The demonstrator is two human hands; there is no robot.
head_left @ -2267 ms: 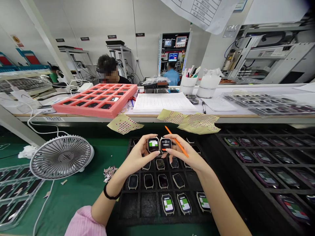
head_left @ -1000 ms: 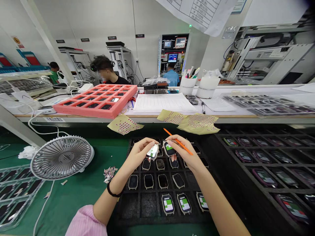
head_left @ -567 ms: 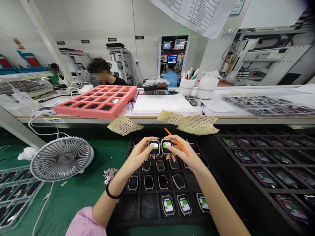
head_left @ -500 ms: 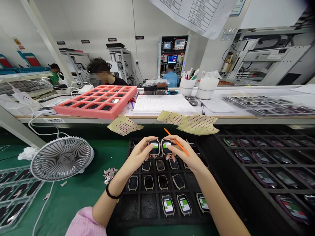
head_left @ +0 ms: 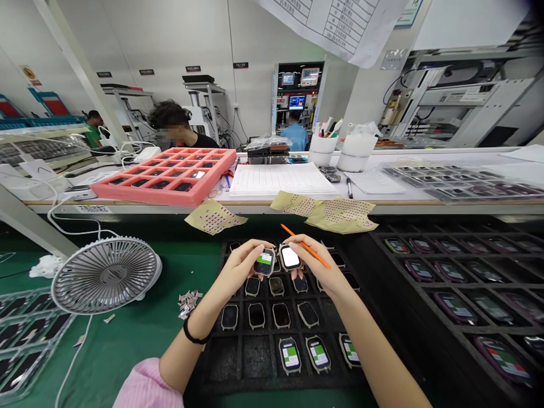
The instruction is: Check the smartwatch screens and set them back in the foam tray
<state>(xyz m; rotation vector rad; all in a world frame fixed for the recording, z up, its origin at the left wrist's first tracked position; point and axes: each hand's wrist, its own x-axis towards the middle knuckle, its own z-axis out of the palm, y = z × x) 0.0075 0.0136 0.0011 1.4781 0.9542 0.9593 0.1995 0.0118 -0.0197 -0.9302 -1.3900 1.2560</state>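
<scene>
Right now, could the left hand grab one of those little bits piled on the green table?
Probably not straight away: the left hand is busy holding a watch. But the pile of little bits lies uncovered close to that forearm, so a free hand could likely reach it.

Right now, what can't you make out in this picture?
All in the head view:
Left watch: screen text too small to read; the left hand covers one edge.
Right watch: screen shows plain bright white; the right hand covers a corner.
Bottom-row watch: partly behind the right forearm.
Hanging sheet: cut off by the top edge.
</scene>
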